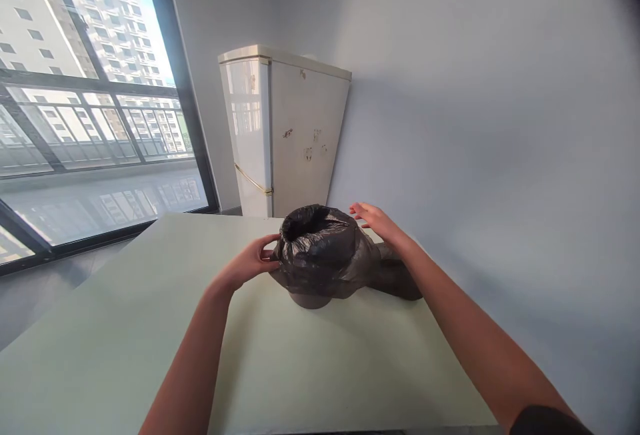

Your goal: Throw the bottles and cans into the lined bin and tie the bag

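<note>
As the left hand (250,263) meets its side, a black plastic bag (320,258) wraps a rounded container (311,301), its open mouth too dark to show any contents. That hand's thumb and fingers stand parted; I cannot tell whether they grip the plastic. Right hand (379,221) fingers are spread beside the bag, whose loose end trails under that forearm. Below both hands lies the pale green surface (300,368); beyond them, a white refrigerator (305,108).

Bag (325,258) on table (150,328), fridge (305,111) behind
</note>
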Available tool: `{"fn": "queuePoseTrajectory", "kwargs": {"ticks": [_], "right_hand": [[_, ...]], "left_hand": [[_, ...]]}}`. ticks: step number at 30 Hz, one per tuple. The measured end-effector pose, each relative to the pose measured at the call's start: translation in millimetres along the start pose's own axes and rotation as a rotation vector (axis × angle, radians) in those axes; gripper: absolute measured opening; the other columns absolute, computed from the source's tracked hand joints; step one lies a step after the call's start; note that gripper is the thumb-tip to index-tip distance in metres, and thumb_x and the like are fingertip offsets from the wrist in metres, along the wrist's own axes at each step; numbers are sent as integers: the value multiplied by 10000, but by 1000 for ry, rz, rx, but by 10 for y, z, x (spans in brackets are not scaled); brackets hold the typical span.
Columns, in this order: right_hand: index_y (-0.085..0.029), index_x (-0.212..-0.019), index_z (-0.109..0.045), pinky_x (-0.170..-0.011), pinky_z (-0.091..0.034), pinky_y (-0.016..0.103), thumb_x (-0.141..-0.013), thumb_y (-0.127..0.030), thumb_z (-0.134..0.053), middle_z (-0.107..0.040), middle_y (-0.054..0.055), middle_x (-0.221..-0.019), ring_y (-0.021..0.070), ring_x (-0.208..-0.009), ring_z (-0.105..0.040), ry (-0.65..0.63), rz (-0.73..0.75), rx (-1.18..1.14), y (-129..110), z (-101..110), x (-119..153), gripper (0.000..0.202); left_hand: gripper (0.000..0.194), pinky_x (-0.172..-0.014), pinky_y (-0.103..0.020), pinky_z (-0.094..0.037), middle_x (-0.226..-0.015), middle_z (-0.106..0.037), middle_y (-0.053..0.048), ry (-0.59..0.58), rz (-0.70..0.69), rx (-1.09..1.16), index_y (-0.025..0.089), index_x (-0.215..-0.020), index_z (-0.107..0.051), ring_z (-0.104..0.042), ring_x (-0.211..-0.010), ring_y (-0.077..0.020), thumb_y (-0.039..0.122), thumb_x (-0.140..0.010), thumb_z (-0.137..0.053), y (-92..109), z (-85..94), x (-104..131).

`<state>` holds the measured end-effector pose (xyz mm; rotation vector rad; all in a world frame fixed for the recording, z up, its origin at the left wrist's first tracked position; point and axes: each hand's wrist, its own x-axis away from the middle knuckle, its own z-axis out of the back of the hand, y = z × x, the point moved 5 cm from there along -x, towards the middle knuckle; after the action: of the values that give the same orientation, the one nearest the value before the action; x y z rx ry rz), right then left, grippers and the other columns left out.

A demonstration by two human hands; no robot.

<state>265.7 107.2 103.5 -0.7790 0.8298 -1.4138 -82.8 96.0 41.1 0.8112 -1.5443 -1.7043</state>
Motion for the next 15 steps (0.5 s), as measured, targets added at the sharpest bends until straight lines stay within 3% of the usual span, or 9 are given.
{"fn": "queuePoseTrajectory", "kwargs": {"ticks": [1,3,6,8,10,13,15], "right_hand": [[-207,-1365,-650,-1071,-551,414,-970,-792,-521,-628,161,-1497,300,-1370,-601,13,79,-36,20,36,148,717],[-271,-1486,-554,-1029,-575,392,-928,-736,-650,-592,140,-1540,284,-1315,-646,-103,133,-154,127,-14,440,733],[-323,-1531,-518,-1056,-569,413,-825,-522,-862,-644,102,-1485,278,-1229,-695,-299,140,-251,368,-274,735,811],[-261,-1417,-633,-1053,-562,431,-834,-457,-844,-729,99,-1333,292,-1173,-708,-244,184,-222,552,-449,761,650],[-196,-1169,-744,-966,-578,440,-890,-448,-742,-786,98,-1103,303,-1020,-730,-127,192,-119,766,-603,689,376],[-185,-864,-744,-849,-575,440,-883,-384,-672,-778,93,-879,314,-868,-715,-47,166,44,1074,-783,550,212],[-192,-832,-740,-839,-570,444,-838,-314,-680,-779,94,-856,329,-866,-717,-40,152,119,1230,-853,487,136]], "left_hand": [[797,-997,-431,-567,-1217,-755,-135,-12,-15,-15,157,-1533,-528,-715,-1117,-294,291,-813,-842,-36,-17,1],[734,-950,-392,-579,-1298,-718,-129,-6,-58,-88,168,-1499,-562,-705,-1094,-269,223,-807,-799,-115,-26,-18],[589,-834,-352,-586,-1275,-700,-98,71,-96,-289,184,-1343,-679,-687,-963,-227,134,-758,-719,-270,-2,-97],[479,-766,-340,-574,-1176,-702,-79,158,-95,-449,178,-1168,-740,-655,-861,-204,80,-705,-665,-394,25,-170],[416,-753,-341,-568,-1108,-691,-73,233,-110,-574,170,-1030,-746,-640,-833,-202,32,-658,-621,-520,41,-237],[378,-786,-361,-576,-1054,-682,-83,274,-155,-668,163,-941,-730,-658,-888,-234,-9,-638,-584,-728,43,-305],[349,-825,-392,-586,-1043,-687,-96,255,-189,-690,165,-910,-726,-667,-938,-261,-12,-647,-580,-881,26,-327]]}}
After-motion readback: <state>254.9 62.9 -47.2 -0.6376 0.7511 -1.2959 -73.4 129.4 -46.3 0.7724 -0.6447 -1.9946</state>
